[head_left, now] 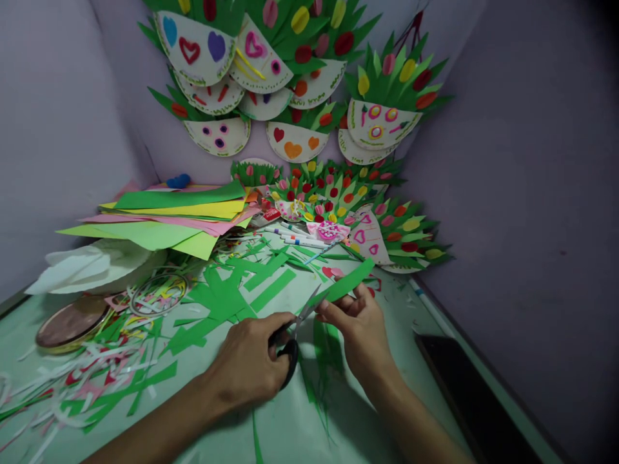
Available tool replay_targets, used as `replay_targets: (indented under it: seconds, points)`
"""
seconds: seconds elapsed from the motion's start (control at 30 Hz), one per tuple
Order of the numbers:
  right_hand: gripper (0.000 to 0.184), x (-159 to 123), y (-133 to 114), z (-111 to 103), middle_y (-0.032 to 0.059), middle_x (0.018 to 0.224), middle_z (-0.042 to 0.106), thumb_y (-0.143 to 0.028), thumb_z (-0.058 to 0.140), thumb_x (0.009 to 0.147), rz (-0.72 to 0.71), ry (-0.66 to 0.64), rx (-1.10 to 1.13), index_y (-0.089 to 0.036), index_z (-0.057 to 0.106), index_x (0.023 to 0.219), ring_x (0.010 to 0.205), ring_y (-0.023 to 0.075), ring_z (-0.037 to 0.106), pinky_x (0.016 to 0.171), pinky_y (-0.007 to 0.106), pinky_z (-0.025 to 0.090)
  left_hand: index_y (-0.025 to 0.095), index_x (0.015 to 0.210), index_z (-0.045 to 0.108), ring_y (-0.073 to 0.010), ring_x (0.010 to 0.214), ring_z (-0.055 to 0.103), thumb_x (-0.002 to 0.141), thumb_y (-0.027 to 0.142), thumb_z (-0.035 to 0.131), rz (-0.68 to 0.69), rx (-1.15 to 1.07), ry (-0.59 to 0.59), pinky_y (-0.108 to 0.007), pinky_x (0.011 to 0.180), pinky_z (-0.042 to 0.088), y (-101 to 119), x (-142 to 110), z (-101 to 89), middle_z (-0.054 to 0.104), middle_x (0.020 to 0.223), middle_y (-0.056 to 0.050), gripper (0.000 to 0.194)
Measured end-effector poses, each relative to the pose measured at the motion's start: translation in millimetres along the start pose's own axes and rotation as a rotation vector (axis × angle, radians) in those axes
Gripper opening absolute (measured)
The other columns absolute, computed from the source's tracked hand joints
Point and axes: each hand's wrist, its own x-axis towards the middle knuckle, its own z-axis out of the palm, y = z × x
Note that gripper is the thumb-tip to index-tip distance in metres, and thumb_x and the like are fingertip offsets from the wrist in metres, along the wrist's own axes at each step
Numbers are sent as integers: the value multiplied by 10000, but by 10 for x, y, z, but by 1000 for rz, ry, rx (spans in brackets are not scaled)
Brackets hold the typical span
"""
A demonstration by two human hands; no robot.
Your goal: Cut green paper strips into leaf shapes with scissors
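Observation:
My left hand (pixel 254 357) is closed round the black handles of a pair of scissors (pixel 290 354). Their blades stand parted at the lower left end of a green paper strip (pixel 345 283). Thumb and fingers of my right hand (pixel 360 325) pinch that strip, which slants up to the right. Below the hands, narrow green offcuts (pixel 326 348) lie on the pale green tabletop (pixel 285 432). More green paper pieces (pixel 225 296) are spread to the left of the scissors.
A stack of coloured paper (pixel 181 209) lies at the back left, near a heap of paper scraps (pixel 97 380) and a round tape roll (pixel 72 325). Markers (pixel 302 238) lie farther back. Paper-plate flower crafts (pixel 384 122) hang on the wall. A dark flat object (pixel 474 393) lies right.

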Motion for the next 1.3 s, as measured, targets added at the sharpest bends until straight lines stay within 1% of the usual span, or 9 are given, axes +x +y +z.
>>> replay_targets:
  seconds: [0.1, 0.23, 0.4, 0.5, 0.6, 0.77, 0.9, 1.07, 1.3]
  points:
    - [377, -1, -4, -1, -37, 656, 632, -192, 718, 580, -2, -5, 2, -205, 500, 887, 566, 118, 561, 545, 245, 464, 274, 923, 570, -135, 565, 473, 738, 194, 473, -6, -13, -7, -227, 530, 298, -6, 0, 10, 558, 639, 30, 225]
    - [358, -1, -14, 9, -43, 641, 624, -197, 708, 589, -2, 3, -9, -208, 502, 881, 552, 118, 552, 543, 250, 461, 261, 888, 568, -137, 578, 486, 741, 185, 462, -15, -23, -10, -228, 532, 300, -17, -9, 17, 573, 653, 24, 196]
    - [362, 4, -20, 18, -47, 594, 600, -201, 716, 572, 5, 22, -19, -202, 497, 860, 519, 119, 538, 530, 252, 455, 243, 852, 577, -120, 560, 457, 734, 145, 447, 6, -60, -27, -223, 522, 287, -8, -7, 5, 548, 632, 36, 201]
    - [361, 8, -20, 14, -42, 611, 602, -205, 713, 576, 10, 15, -29, -203, 497, 864, 530, 119, 537, 541, 256, 455, 224, 802, 583, -108, 546, 420, 741, 130, 429, 22, -75, -35, -221, 514, 269, 10, -12, -16, 496, 602, 42, 190]
    - [346, 14, -15, 10, -37, 634, 608, -212, 708, 587, 0, 6, -32, -209, 495, 860, 539, 118, 540, 545, 255, 452, 208, 784, 584, -102, 549, 406, 756, 131, 414, 23, -108, -54, -219, 513, 260, 18, -20, -33, 478, 603, 42, 188]
    - [340, 29, -8, -11, -34, 651, 614, -221, 715, 586, 2, -2, -31, -211, 491, 841, 552, 122, 548, 540, 254, 458, 194, 789, 593, -100, 565, 416, 758, 128, 411, 18, -156, -70, -211, 521, 267, 14, -8, -46, 490, 614, 41, 196]
    - [368, 42, -9, -44, -39, 679, 625, -242, 707, 611, 9, 10, 1, -218, 484, 903, 584, 124, 565, 571, 259, 479, 176, 781, 611, -104, 570, 433, 739, 125, 419, 17, -189, -55, -204, 514, 271, 23, 4, -39, 530, 634, 28, 203]
    - [426, 35, -3, -36, -62, 586, 610, -230, 719, 606, 26, 7, 22, -215, 465, 948, 536, 117, 559, 569, 250, 467, 183, 804, 611, -108, 558, 438, 714, 121, 432, 15, -161, -47, -205, 511, 279, 5, -8, -15, 553, 647, 23, 210]
    - [435, 16, 7, 0, -50, 598, 625, -229, 729, 590, 21, -5, 29, -212, 465, 935, 535, 128, 568, 564, 264, 470, 200, 785, 556, -98, 544, 400, 721, 115, 419, 3, -140, -52, -207, 517, 275, -17, 1, -16, 532, 646, 39, 174]
